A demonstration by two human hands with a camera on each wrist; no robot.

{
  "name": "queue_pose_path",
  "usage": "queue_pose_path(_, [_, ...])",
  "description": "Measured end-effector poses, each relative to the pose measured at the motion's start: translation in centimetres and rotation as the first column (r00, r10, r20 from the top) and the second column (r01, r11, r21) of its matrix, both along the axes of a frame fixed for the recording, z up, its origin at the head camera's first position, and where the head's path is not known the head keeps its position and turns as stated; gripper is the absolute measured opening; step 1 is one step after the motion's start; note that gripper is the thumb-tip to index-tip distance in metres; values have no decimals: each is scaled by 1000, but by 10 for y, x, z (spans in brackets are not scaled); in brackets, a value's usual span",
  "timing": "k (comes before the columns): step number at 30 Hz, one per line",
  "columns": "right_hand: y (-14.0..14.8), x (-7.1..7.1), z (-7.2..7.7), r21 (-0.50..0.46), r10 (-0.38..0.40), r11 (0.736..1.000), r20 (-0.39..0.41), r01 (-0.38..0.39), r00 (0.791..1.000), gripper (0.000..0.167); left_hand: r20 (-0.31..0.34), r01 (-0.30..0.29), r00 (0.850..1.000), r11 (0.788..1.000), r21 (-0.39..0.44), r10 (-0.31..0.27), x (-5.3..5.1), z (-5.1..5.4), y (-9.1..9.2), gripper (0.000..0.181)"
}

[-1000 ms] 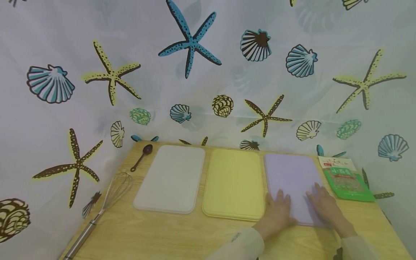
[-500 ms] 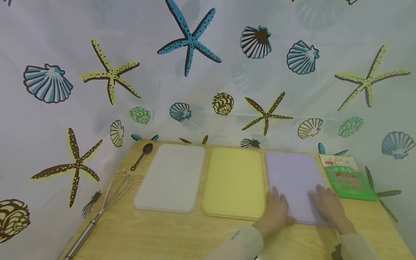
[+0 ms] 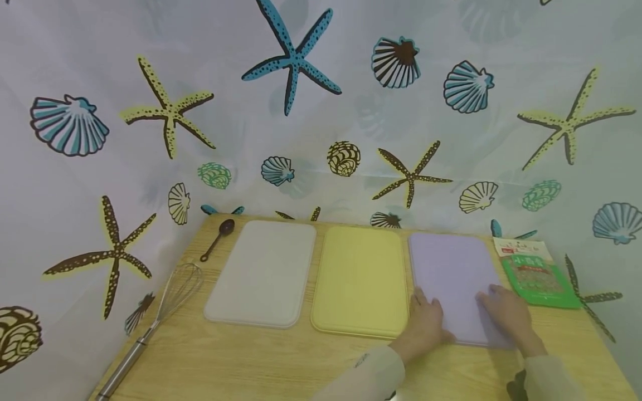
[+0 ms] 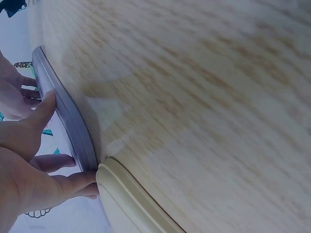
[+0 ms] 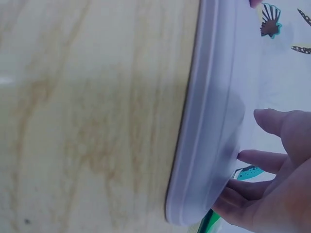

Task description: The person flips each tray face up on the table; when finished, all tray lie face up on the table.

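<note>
A flat purple panel (image 3: 448,264) with rounded corners and a stepped rim lies on the wooden table. My left hand (image 3: 422,326) is at its near left corner. In the left wrist view, the thumb (image 4: 47,104) touches the near edge, while other fingers reach down the left side beside the yellow panel (image 4: 126,194). My right hand (image 3: 509,317) is at the purple panel's right side. The right wrist view shows its extended fingers (image 5: 262,159) against that side, with the thumb raised apart from the rim. Neither hand lifts the panel.
A matching yellow panel (image 3: 360,278) and white panel (image 3: 263,273) lie in a row to the left. Farther left are a dark spoon (image 3: 219,239) and a wire whisk (image 3: 150,328). A green food packet (image 3: 536,275) lies at right. Patterned curtain (image 3: 341,111) surrounds the table.
My left fingers have shifted left, off the purple panel's top to its left edge. My right hand has moved slightly right toward the panel's right side. The panel looks almost unmoved.
</note>
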State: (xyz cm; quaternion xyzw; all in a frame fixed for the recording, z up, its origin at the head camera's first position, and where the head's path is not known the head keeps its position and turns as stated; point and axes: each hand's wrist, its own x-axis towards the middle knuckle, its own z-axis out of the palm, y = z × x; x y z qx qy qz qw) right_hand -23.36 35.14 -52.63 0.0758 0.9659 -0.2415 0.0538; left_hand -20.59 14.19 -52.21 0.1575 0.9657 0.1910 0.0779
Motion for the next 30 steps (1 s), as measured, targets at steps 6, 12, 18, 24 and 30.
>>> queue_pose_path(6, [9,-2,9,-139,-58,988,79,69,995,75,1,25,1000,1000,4,-25,1,0,-4,84])
queue_pose_path(12, [18,2,15,-237,-109,963,84,127,990,68,-8,69,998,998,13,-69,1,2,-6,86])
queue_pose_path(18, [25,4,27,-271,-148,951,17,148,989,57,-6,64,998,998,-13,-64,-7,-8,-4,89])
queue_pose_path(24, [38,-2,36,-372,-201,915,-89,155,976,54,-28,97,995,993,-71,-99,-12,-5,-4,92])
queue_pose_path(30, [49,-5,45,-472,-204,867,-43,160,978,59,29,65,998,998,-23,-64,-13,2,-5,92])
